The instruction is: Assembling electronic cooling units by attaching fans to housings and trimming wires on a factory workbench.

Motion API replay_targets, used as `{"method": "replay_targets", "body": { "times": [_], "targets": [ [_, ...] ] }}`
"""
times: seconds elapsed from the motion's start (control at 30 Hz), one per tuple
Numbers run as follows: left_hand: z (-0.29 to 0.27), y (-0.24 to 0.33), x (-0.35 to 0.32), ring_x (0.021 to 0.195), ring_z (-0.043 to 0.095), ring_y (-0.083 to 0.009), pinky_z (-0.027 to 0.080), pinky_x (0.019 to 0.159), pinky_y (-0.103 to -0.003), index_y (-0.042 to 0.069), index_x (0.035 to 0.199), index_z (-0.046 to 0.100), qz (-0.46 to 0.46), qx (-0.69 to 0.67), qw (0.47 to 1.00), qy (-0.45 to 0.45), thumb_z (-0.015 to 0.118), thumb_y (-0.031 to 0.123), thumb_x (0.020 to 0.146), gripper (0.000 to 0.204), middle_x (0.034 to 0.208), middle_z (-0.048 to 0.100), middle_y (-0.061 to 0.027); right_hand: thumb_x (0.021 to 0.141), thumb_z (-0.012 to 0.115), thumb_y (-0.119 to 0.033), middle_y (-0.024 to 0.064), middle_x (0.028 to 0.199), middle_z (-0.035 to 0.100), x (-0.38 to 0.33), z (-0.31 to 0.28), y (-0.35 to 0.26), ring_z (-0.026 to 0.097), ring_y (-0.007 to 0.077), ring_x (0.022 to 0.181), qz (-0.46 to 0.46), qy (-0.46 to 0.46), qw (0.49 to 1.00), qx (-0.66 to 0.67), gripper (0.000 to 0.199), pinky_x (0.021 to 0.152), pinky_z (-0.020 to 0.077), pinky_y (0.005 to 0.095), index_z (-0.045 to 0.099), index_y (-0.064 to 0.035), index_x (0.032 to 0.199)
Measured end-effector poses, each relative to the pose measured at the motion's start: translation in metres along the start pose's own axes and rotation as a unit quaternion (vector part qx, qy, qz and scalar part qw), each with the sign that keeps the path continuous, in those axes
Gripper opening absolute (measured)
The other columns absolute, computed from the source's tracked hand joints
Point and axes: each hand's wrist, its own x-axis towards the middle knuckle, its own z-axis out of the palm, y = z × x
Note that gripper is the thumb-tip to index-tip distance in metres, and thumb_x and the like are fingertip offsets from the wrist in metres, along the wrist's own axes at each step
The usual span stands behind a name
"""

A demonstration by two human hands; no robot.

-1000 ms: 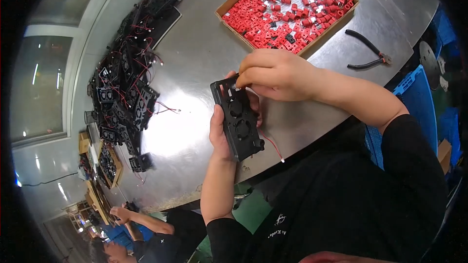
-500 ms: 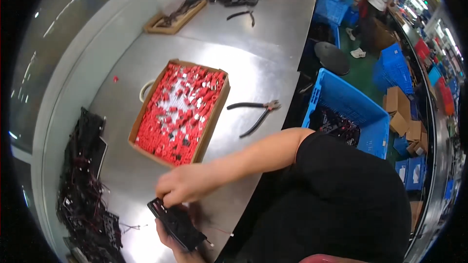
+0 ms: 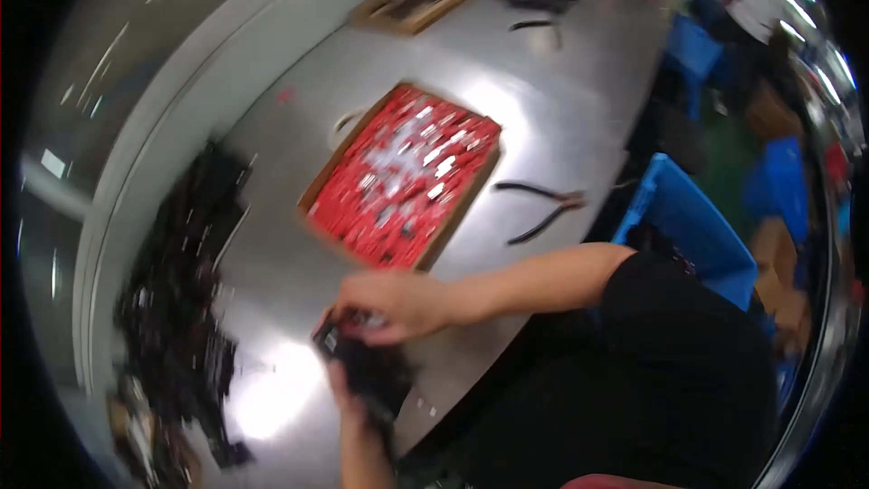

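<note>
The picture is blurred by motion. My left hand (image 3: 348, 389) holds a black plastic part (image 3: 367, 364) from below, just above the near edge of the grey metal table (image 3: 561, 118). My right hand (image 3: 389, 303) lies over the top end of that part, fingers curled on it. A shallow cardboard tray of small red pieces (image 3: 403, 177) sits on the table just beyond my hands.
A heap of black parts with wires (image 3: 181, 308) lies at the left. Pliers with dark handles (image 3: 543, 208) rest right of the tray. Blue bins (image 3: 688, 217) stand right of the table. A wooden tray and more black parts (image 3: 425, 4) lie at the far end.
The view has swung and the hands now sit a little higher in the picture. Both hands keep hold of the black part; the right hand stays on its top end.
</note>
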Motion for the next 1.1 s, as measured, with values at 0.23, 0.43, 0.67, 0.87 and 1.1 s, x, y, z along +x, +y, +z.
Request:
{"method": "replay_targets", "body": {
  "times": [0.23,0.43,0.67,0.87,1.1],
  "targets": [
    [0.03,0.014,0.006,0.137,0.052,-0.0321,0.043,0.116,-0.046,0.008,0.164,0.017,0.03,0.058,0.998,0.015,0.066,0.056,0.095,0.097,0.15,0.044,-0.0205,0.088,0.083,-0.008,0.009,0.09,0.069,-0.006,-0.013,0.0,0.07,0.0183,0.073,0.057,-0.015,0.998,-0.016,0.024,0.065,0.056,0.0329,0.069,-0.0021,0.107],
    [0.035,0.016,0.004,0.136,0.052,-0.0318,0.045,0.114,-0.045,0.009,0.164,0.018,-0.004,0.032,0.999,0.026,0.065,0.056,0.096,0.095,0.15,0.043,-0.0199,0.084,0.082,-0.001,0.0103,0.093,0.067,-0.008,-0.007,0.015,0.07,0.025,0.074,-0.086,0.016,0.994,-0.064,0.023,0.065,0.0564,0.0359,0.068,-0.0015,0.102],
    [0.022,0.019,0.002,0.13,0.049,-0.025,0.04,0.112,-0.041,0.007,0.162,0.021,0.016,0.144,0.989,0.017,0.071,0.053,0.092,0.097,0.141,0.046,-0.0146,0.079,0.083,-0.003,0.0098,0.08,0.06,-0.007,-0.009,0.011,0.064,0.03,0.067,-0.064,-0.031,0.993,-0.097,0.024,0.055,0.0473,0.0395,0.07,-0.0043,0.099],
    [0.023,0.03,0.003,0.12,0.052,-0.0222,0.043,0.106,-0.038,0.007,0.153,0.032,0.036,0.153,0.988,0.011,0.082,0.044,0.087,0.091,0.132,0.051,-0.0122,0.079,0.083,-0.008,0.0078,0.078,0.059,-0.011,-0.006,0.009,0.064,0.0306,0.065,-0.091,-0.022,0.989,-0.114,0.023,0.055,0.0467,0.0425,0.068,-0.0076,0.097],
    [0.014,0.031,0.005,0.113,0.06,-0.0229,0.049,0.099,-0.038,0.008,0.143,0.044,0.059,0.228,0.972,0.007,0.091,0.029,0.08,0.08,0.121,0.058,-0.0094,0.078,0.083,-0.01,0.0063,0.072,0.055,-0.002,-0.019,0.005,0.061,0.0276,0.058,-0.113,-0.048,0.978,-0.17,0.025,0.052,0.0451,0.04,0.071,-0.0069,0.1]
  ]
}}
